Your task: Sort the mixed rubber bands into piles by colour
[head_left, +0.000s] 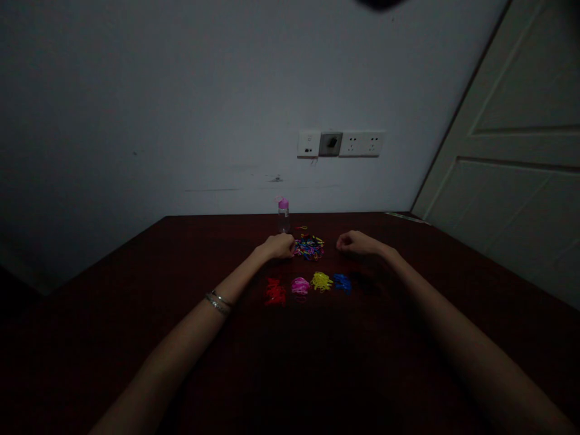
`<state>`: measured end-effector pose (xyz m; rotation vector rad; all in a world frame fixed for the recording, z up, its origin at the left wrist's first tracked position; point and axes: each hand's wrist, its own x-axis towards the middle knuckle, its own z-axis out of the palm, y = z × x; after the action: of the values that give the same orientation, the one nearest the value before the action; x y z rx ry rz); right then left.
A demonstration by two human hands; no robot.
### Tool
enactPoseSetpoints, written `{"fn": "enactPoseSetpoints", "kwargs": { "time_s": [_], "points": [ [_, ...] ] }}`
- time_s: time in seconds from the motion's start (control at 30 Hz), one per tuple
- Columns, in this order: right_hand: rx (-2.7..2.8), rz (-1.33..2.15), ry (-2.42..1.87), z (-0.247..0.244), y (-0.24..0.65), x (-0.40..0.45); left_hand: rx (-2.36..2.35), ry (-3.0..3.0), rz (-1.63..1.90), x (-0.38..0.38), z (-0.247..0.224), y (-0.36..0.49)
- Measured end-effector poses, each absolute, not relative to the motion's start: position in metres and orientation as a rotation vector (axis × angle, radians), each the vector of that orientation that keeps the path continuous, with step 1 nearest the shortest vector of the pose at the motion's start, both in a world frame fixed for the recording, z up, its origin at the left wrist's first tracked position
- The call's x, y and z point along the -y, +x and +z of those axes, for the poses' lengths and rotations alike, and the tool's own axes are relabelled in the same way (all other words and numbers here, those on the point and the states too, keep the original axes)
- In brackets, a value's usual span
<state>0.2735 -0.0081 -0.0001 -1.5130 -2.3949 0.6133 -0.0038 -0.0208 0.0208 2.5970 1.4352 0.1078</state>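
Bare forearms (457,326) cross the table (136,266) toward a far mixed pile of bands (310,249). The left hand (281,246) curls at the pile's left edge, the right hand (356,243) curls apart, right; too dim to tell any pinch. Bands should be light and stretchy; pinch one rim.

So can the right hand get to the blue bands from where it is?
Probably yes: the blue bands lie close by, just this side of the right hand, and I see nothing standing in between.

Arms (181,347) outstretched, left fingers (288,244) curled, right fingers (344,240) bent inward.
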Motion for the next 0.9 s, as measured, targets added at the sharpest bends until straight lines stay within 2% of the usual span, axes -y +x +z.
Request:
{"fn": "enactPoseSetpoints", "kwargs": {
  "time_s": [0.23, 0.4, 0.9],
  "points": [
    [2.377, 0.624, -1.555, -0.001, 0.27, 0.009, -1.45, 2.485, 0.249, 0.021, 0.017, -0.005],
    [2.409, 0.607, -1.534, -0.001, 0.268, 0.012, -1.423, 2.475, 0.216, 0.017, 0.013, -0.007],
    [2.394, 0.596, -1.499, 0.004, 0.265, 0.013, -1.098, 2.35, 0.299, 0.0, 0.012, -0.018]
  ]
}}
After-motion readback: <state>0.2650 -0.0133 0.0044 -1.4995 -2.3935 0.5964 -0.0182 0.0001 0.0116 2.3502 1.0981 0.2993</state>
